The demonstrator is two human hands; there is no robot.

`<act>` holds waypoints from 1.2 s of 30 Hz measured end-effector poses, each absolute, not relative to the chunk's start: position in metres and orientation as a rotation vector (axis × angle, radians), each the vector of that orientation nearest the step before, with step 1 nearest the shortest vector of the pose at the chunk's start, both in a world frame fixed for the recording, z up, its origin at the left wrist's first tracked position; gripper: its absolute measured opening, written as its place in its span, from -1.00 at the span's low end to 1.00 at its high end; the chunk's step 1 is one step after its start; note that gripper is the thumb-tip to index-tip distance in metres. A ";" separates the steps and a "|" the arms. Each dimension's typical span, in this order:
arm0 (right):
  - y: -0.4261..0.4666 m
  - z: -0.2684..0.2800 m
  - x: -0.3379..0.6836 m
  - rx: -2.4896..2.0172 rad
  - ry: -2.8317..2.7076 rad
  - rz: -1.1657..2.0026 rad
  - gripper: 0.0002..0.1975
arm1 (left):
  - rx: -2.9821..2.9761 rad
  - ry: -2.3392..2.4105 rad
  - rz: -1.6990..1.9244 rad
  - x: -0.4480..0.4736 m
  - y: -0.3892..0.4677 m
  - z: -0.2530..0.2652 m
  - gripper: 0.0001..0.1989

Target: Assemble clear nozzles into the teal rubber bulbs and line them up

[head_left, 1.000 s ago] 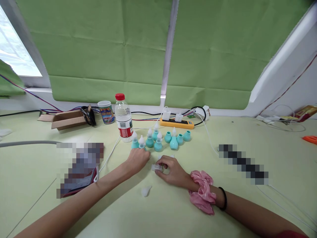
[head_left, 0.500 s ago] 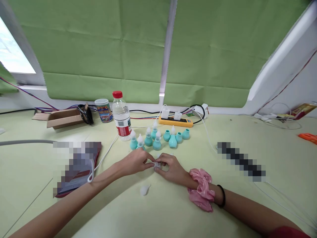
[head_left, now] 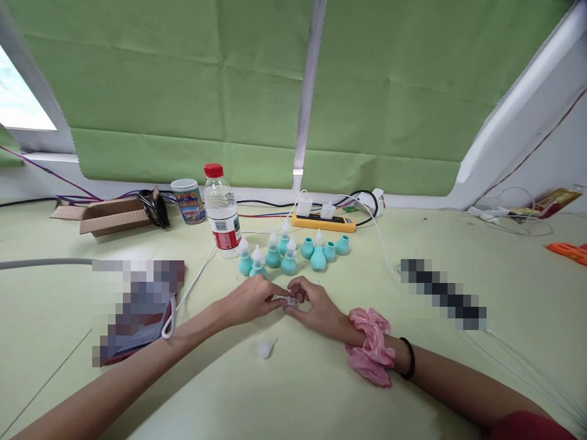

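My left hand (head_left: 252, 299) pinches a small clear plastic piece (head_left: 290, 300) between thumb and forefinger. From the other side, my right hand (head_left: 316, 308) has its thumb against the same piece, with its fingers curled above. The piece's exact shape is too small and covered to make out. Just beyond the hands stand several teal squeeze bulbs (head_left: 288, 264), some topped with clear collars and whitish pointed tips (head_left: 244, 245). A few bulbs at the right, such as an open-necked bulb (head_left: 342, 245), carry no tip. A loose translucent tip (head_left: 266, 349) lies on the table nearer to me.
Behind the bulbs are a red-capped water bottle (head_left: 222, 214), a can (head_left: 189, 201) and a yellow power strip (head_left: 323, 223) with white plugs. An open cardboard box (head_left: 114, 216) sits at the back left. White cables cross the table (head_left: 202, 391). Blurred-out objects lie on both sides.
My right fingers have lifted and curled a little away from the clear piece, while its thumb stays there. My left hand keeps its pinch. The whole view has shifted slightly.
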State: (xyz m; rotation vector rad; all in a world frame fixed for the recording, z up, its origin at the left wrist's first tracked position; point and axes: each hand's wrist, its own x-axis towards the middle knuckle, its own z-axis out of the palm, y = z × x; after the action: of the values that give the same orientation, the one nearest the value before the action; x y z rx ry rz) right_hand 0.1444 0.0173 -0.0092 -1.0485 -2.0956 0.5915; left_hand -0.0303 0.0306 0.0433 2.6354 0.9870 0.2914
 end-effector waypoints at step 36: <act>0.014 -0.008 0.143 -0.872 -1.931 0.394 -0.89 | 2.640 1.026 0.607 -0.028 0.029 0.035 -0.78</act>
State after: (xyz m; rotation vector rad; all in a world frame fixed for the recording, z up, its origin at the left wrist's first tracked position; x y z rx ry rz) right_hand 0.1427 0.0136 -0.0078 -0.8719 -1.9307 0.3942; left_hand -0.0282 0.0285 0.0347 2.6400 1.0260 0.6070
